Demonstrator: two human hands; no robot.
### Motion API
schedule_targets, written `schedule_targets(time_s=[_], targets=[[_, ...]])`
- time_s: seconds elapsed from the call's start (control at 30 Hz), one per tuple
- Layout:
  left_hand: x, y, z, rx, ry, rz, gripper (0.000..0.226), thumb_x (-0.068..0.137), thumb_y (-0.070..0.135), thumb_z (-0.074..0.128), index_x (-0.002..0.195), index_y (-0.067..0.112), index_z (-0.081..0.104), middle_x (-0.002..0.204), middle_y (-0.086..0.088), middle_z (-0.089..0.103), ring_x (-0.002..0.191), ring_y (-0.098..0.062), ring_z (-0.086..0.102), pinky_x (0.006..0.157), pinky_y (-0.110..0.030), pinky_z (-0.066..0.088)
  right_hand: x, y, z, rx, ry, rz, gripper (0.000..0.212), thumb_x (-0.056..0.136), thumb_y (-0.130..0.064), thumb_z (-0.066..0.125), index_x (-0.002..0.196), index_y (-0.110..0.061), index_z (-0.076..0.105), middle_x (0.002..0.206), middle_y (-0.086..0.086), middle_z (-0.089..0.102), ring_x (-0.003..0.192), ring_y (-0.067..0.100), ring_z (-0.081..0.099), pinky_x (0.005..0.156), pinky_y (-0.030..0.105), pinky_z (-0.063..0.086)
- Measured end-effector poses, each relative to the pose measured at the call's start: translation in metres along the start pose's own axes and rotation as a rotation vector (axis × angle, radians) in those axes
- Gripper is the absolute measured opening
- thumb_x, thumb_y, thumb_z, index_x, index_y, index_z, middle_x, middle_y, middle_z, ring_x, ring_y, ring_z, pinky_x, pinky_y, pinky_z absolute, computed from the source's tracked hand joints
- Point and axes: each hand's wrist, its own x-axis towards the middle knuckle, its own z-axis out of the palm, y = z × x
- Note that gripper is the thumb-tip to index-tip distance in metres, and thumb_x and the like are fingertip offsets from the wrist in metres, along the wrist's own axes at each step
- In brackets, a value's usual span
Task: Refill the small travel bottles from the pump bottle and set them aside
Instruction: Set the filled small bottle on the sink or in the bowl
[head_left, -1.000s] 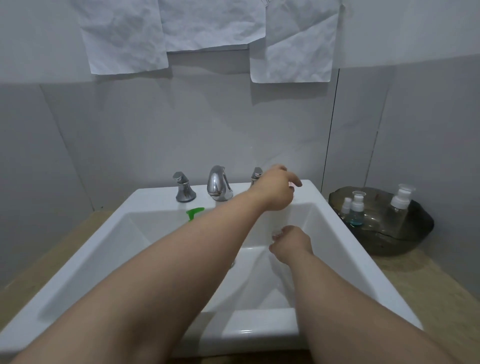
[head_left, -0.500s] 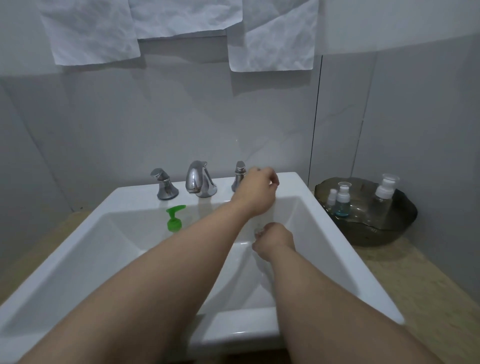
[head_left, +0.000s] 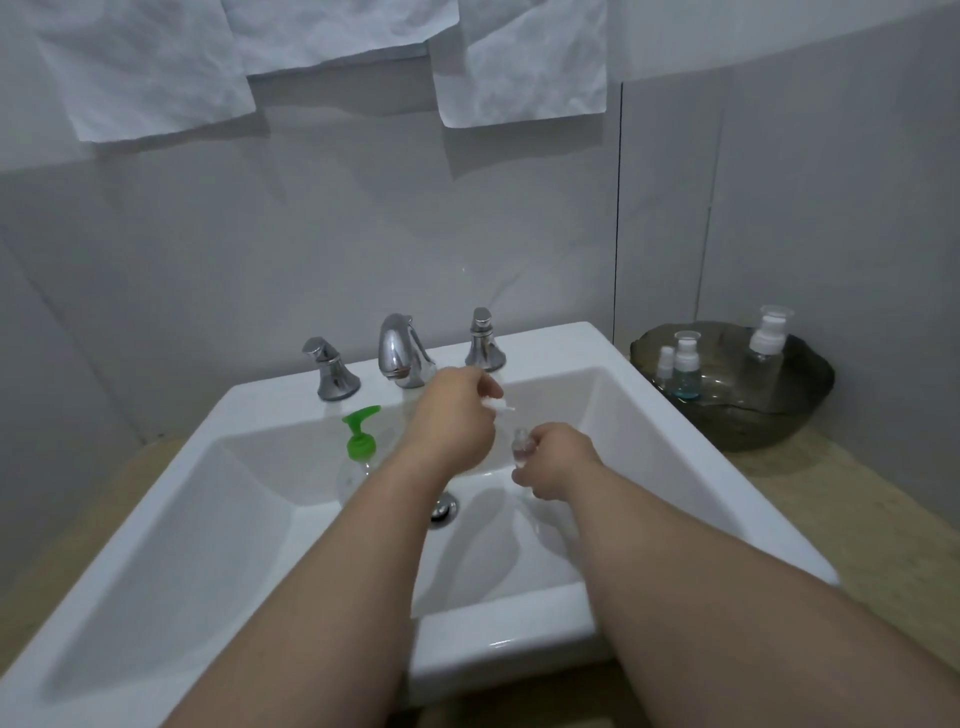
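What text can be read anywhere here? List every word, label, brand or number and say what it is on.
None can be read.
Sheets of paper on the wall: blank and crumpled.
Pump bottle in the sink: no label shows.
Small clear bottle in the right hand: no print visible.
White cap in the left hand: plain.
Travel bottles in the dark bowl: too small to tell.

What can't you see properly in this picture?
- Head view: the small clear bottle is mostly wrapped by the right hand, so its fill level is hidden.
- The white cap is half covered by the left hand and blurred.
- The pump bottle has its base behind the left forearm.
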Motion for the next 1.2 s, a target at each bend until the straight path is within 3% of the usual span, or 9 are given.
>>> schedule_targets(time_s=[0.13,0.27,0.4,0.5,0.6,0.77,0.97,1.07,1.2], targets=[[-0.002,0.001,0.004,0.038,0.004,0.086,0.029,0.097,0.002,0.055,0.118,0.014,0.072,0.118,-0.006,0.056,0.107,-0.020,0.057,0.076,-0.011,0.029,-0.002,0.000,0.000,0.035,-0.009,-0.029,0.009,0.086,-0.014,0.072,0.092,-0.018,0.066,0.089,0.000,0.065,0.093,0.030,0.073,0.090,0.040,0.061],[-0.001,-0.006,0.005,0.088,-0.060,0.097,0.031,0.096,0.001,0.055,0.119,0.016,0.070,0.121,-0.005,0.055,0.105,-0.017,0.058,0.076,-0.011,0.029,-0.004,-0.001,0.001,0.060,-0.047,-0.052,0.021,0.084,-0.013,0.077,0.103,-0.016,0.070,0.088,-0.002,0.062,0.096,0.032,0.073,0.093,0.044,0.060],[-0.001,-0.011,0.007,0.109,-0.127,0.083,0.028,0.098,0.005,0.057,0.118,0.018,0.071,0.116,-0.002,0.055,0.081,-0.002,0.052,0.074,-0.014,0.035,-0.005,-0.001,0.003,0.068,-0.063,-0.072,0.028,0.084,-0.013,0.078,0.111,-0.012,0.070,0.098,0.001,0.065,0.098,0.032,0.073,0.094,0.044,0.059],[0.002,-0.011,0.007,0.119,-0.139,0.091,0.024,0.100,0.010,0.058,0.118,0.017,0.071,0.116,-0.003,0.057,0.094,-0.013,0.057,0.078,-0.019,0.038,-0.005,-0.001,0.002,0.079,-0.066,-0.092,0.026,0.084,-0.012,0.077,0.109,-0.014,0.070,0.103,0.004,0.068,0.096,0.031,0.073,0.094,0.043,0.059],[0.004,-0.012,0.008,0.140,-0.173,0.084,0.020,0.101,0.016,0.059,0.117,0.015,0.071,0.109,-0.001,0.060,0.091,-0.015,0.057,0.078,-0.022,0.040,-0.005,-0.001,0.002,0.095,-0.070,-0.124,0.021,0.085,-0.012,0.076,0.102,-0.020,0.066,0.098,0.001,0.067,0.082,0.025,0.066,0.085,0.034,0.058],[0.007,-0.014,0.009,0.195,-0.214,0.041,0.023,0.102,0.032,0.060,0.104,0.011,0.071,0.104,-0.006,0.069,0.095,-0.023,0.064,0.075,-0.029,0.044,-0.005,-0.001,0.002,0.096,-0.094,-0.155,0.023,0.086,-0.013,0.077,0.103,-0.024,0.065,0.091,-0.007,0.061,0.075,0.019,0.060,0.078,0.030,0.054],[0.011,-0.015,0.007,0.319,-0.278,-0.041,0.053,0.102,0.053,0.053,0.068,0.012,0.046,0.067,-0.003,0.047,0.065,-0.020,0.045,0.060,-0.035,0.030,-0.007,-0.002,0.000,0.055,-0.124,-0.175,0.023,0.087,-0.014,0.079,0.105,-0.023,0.068,0.084,-0.010,0.057,0.078,0.019,0.061,0.080,0.028,0.053],[0.011,-0.015,0.006,0.345,-0.286,-0.020,0.048,0.101,0.051,0.056,0.077,0.009,0.057,0.075,-0.006,0.057,0.073,-0.023,0.051,0.063,-0.034,0.034,-0.007,-0.001,0.000,0.051,-0.133,-0.170,0.029,0.087,-0.016,0.079,0.115,-0.018,0.071,0.082,-0.013,0.056,0.076,0.017,0.060,0.086,0.030,0.055],[0.010,-0.018,0.006,0.256,-0.283,0.013,0.029,0.100,0.041,0.062,0.092,0.013,0.067,0.091,0.000,0.063,0.085,-0.017,0.055,0.070,-0.028,0.038,-0.007,0.000,0.001,0.053,-0.133,-0.169,0.025,0.087,-0.016,0.079,0.111,-0.019,0.074,0.082,-0.014,0.057,0.069,0.011,0.057,0.082,0.027,0.054]])
